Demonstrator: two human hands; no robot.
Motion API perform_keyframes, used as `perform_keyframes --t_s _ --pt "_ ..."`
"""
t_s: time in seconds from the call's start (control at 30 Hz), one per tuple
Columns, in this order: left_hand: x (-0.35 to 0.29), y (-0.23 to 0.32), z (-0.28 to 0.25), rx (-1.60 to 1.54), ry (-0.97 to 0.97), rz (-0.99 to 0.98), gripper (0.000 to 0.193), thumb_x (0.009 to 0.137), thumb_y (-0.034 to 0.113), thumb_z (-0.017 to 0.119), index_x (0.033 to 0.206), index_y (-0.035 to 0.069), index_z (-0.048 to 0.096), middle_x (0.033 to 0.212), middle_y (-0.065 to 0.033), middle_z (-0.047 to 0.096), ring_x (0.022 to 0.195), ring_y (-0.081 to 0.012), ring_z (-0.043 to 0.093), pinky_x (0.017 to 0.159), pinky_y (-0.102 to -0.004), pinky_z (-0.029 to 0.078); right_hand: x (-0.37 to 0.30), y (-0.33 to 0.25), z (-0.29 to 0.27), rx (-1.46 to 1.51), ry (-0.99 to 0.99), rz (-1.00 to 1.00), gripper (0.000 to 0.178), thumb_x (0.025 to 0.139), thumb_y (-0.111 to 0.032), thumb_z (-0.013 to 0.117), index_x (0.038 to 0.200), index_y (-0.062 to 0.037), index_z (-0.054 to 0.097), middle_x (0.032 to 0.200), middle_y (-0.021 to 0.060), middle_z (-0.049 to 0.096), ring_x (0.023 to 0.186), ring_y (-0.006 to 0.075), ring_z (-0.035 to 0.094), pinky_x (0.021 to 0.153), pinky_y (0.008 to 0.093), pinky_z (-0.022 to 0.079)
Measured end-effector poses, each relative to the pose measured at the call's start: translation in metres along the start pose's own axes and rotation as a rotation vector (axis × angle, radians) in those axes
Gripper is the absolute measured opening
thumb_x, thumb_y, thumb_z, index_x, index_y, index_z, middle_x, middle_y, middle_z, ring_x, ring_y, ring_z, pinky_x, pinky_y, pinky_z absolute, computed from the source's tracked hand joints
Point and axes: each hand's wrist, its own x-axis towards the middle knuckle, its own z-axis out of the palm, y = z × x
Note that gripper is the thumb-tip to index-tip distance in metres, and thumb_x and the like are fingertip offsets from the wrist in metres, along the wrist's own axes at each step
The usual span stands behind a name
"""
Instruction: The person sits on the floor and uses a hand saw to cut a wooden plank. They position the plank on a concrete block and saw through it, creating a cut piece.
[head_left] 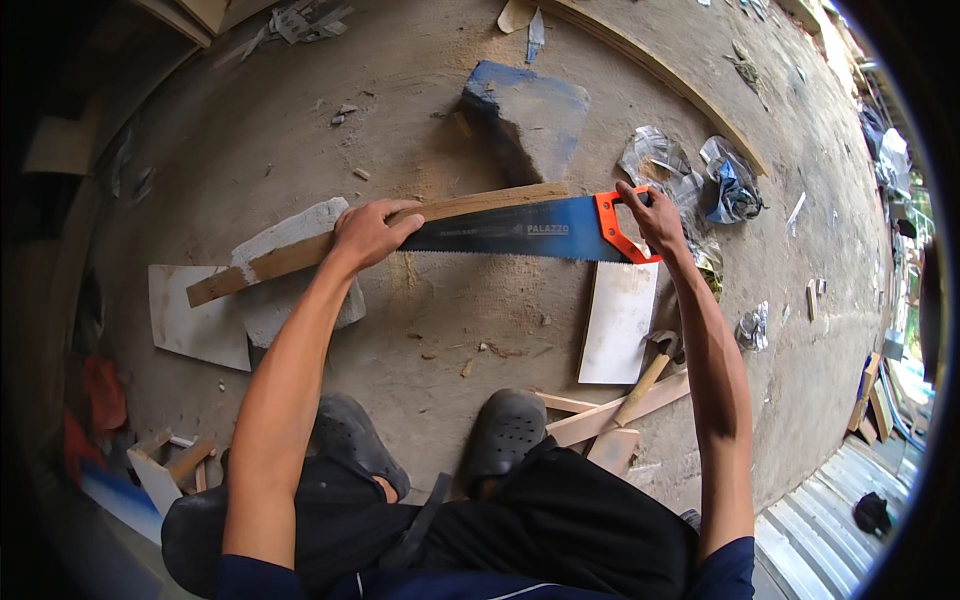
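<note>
A narrow wooden strip (290,262) slants across the ground in front of me, its left part resting on a rough grey block (300,310). My left hand (368,238) is closed over the strip near its middle, beside the narrow end of a handsaw (530,232). The saw lies along the strip's near side, its blue and dark blade pointing left and its teeth facing me. My right hand (655,218) is wrapped round the saw's orange handle (610,225). Whether the blade touches the wood, I cannot tell.
A blue-stained block (540,115) stands farther off, with crumpled plastic (735,190) to its right. White boards (618,325) lie at right and left. A hammer (643,388) rests on wood offcuts near my right foot. A long wooden batten (670,75) crosses the far right ground.
</note>
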Motion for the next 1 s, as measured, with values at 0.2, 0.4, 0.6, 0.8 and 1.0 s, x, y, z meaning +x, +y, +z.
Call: perform_keyframes --t_s 0.2,0.4,0.6,0.8,1.0 --pt "0.003 -0.007 -0.007 -0.073 -0.092 -0.030 0.049 0.080 0.046 0.055 0.122 0.022 0.064 0.121 -0.0109 0.063 0.117 -0.0322 0.055 0.104 -0.0421 0.035 -0.003 -0.002 0.003 0.074 0.008 0.020 0.064 0.080 -0.067 0.059 0.080 -0.0035 0.068 0.056 0.0020 0.050 0.053 0.0137 0.047 0.052 0.0316 0.038" --pt "0.003 -0.004 -0.008 -0.064 -0.112 -0.026 0.054 0.075 0.047 0.058 0.123 0.023 0.063 0.119 -0.0131 0.064 0.116 -0.0331 0.056 0.104 -0.0412 0.036 0.000 0.001 0.002 0.045 0.032 0.009 0.062 0.080 -0.065 0.061 0.078 -0.0039 0.067 0.055 0.0009 0.048 0.050 0.0116 0.045 0.050 0.0306 0.036" --pt "0.006 -0.002 -0.008 -0.007 -0.109 -0.055 0.055 0.074 0.050 0.062 0.122 0.022 0.064 0.112 -0.0144 0.067 0.110 -0.0304 0.060 0.098 -0.0401 0.041 -0.002 -0.003 0.002 0.079 0.037 0.030 0.062 0.079 -0.066 0.062 0.074 -0.0041 0.061 0.054 -0.0001 0.048 0.046 0.0110 0.046 0.046 0.0300 0.038" --pt "0.006 0.003 -0.010 -0.015 -0.117 -0.079 0.058 0.071 0.052 0.064 0.121 0.022 0.065 0.110 -0.0138 0.068 0.110 -0.0307 0.060 0.099 -0.0423 0.040 -0.002 -0.004 0.002 0.040 0.045 0.013 0.062 0.079 -0.066 0.061 0.075 -0.0042 0.060 0.054 0.0003 0.048 0.045 0.0112 0.048 0.046 0.0301 0.039" --pt "0.013 0.007 -0.005 -0.036 -0.133 -0.079 0.059 0.069 0.052 0.064 0.119 0.022 0.066 0.110 -0.0128 0.068 0.109 -0.0300 0.061 0.098 -0.0416 0.040 -0.009 -0.004 -0.008 0.016 0.066 0.026 0.063 0.078 -0.067 0.061 0.074 -0.0041 0.060 0.054 0.0014 0.049 0.046 0.0120 0.050 0.046 0.0301 0.040"
